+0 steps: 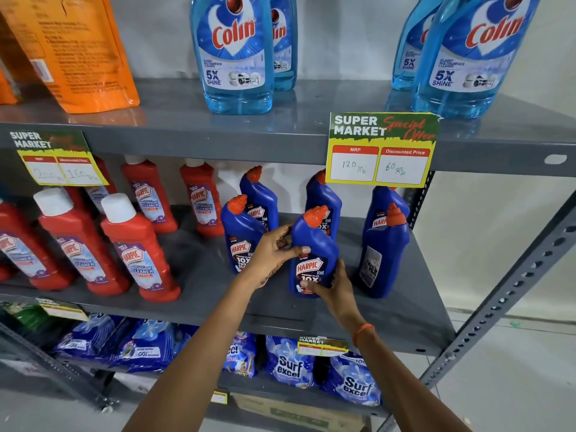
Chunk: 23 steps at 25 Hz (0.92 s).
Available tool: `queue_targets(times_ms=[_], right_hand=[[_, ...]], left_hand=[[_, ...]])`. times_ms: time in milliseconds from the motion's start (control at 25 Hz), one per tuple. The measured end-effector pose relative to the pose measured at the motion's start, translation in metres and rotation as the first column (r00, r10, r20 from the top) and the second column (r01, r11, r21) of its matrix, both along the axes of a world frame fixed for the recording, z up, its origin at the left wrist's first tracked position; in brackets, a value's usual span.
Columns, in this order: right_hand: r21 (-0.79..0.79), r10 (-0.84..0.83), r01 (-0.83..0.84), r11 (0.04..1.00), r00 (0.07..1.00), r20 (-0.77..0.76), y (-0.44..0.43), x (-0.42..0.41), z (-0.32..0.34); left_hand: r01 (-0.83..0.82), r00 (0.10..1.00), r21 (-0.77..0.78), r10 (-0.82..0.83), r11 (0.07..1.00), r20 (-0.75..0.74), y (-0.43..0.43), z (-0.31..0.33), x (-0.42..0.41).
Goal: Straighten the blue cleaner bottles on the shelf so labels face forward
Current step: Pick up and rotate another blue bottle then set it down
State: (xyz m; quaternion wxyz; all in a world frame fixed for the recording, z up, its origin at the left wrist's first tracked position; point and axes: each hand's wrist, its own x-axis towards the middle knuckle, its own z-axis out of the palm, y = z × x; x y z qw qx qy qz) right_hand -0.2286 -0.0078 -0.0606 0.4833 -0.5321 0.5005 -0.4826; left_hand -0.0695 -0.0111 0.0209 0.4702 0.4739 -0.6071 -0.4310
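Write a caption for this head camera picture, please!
Both hands grip a blue Harpic bottle on the grey shelf.

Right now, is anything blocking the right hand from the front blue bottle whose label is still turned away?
Nothing visible does. That turned bottle stands just right of the held bottle, with bare shelf in front. But both the right hand and left hand are occupied gripping the held bottle.

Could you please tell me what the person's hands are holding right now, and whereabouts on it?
Both hands hold one blue bottle on the middle shelf: the left hand at its upper body below the neck, the right hand around its lower label.
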Motion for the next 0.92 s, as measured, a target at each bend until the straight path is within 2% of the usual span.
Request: queue_targets(times_ms=[400, 480, 560, 640, 720, 840, 920], right_hand=[[-0.036, -0.026, 0.021, 0.999, 0.990, -0.138, 0.006, 0.005, -0.005], [-0.045, -0.027, 0.021, 0.999, 0.989, -0.145, 0.008, 0.004, -0.004], [-0.104, -0.047, 0.030, 0.994, 0.986, -0.158, 0.012, 0.000, -0.002], [-0.258, -0.153, 0.103, 0.961, 0.972, -0.181, 0.022, -0.006, 0.005], [-0.431, -0.352, 0.266, 0.862, 0.927, -0.131, 0.032, -0.016, 0.019], [-0.565, -0.599, 0.471, 0.677, 0.799, -0.050, 0.038, -0.038, 0.039], [-0.503, -0.649, 0.545, 0.671, 0.760, -0.044, 0.032, -0.055, 0.038]], left_hand=[[-0.032, 0.999, 0.032, 0.033, 0.999, -0.018, 0.009, -0.015, 0.003], [-0.047, 0.998, -0.014, 0.048, 0.999, 0.046, 0.012, -0.014, -0.002], [-0.115, 0.974, -0.151, 0.141, 0.982, 0.177, 0.016, -0.010, -0.011], [-0.164, 0.908, -0.372, 0.287, 0.914, 0.304, 0.022, -0.002, -0.021], [-0.156, 0.844, -0.542, 0.396, 0.826, 0.361, 0.029, 0.011, -0.039], [-0.097, 0.871, -0.633, 0.374, 0.768, 0.319, 0.037, 0.021, -0.073], [-0.056, 0.905, -0.615, 0.301, 0.787, 0.302, 0.032, 0.017, -0.097]])
